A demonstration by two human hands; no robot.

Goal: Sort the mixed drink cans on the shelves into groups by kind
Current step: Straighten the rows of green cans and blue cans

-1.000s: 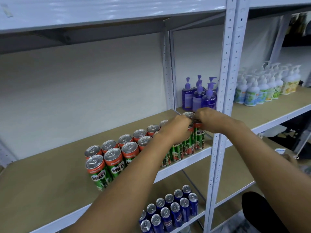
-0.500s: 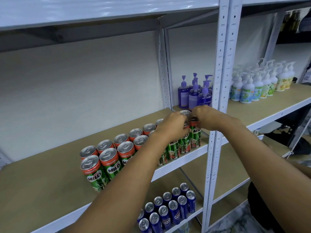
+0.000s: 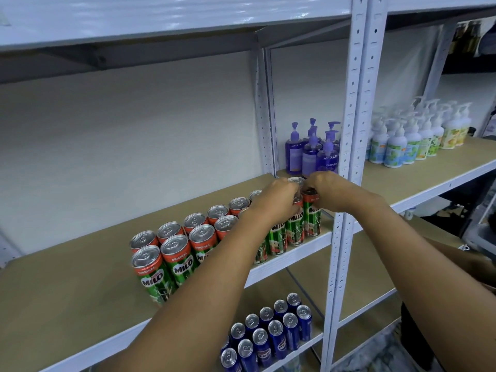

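Two rows of green and red Milo cans stand on the middle shelf, running from front left to back right. My left hand grips the top of a Milo can near the right end of the front row. My right hand grips the top of the end Milo can by the white upright post. Both hands cover the can tops. On the shelf below, blue cans stand in two rows.
Purple pump bottles stand just behind the hands on the neighbouring shelf. White pump bottles with coloured labels fill the shelf further right. An upper shelf hangs overhead. A dark bin sits at the far right.
Both hands stay on the right-end Milo cans, barely shifting. The camera view has drifted slightly, and the cans sit much as before.
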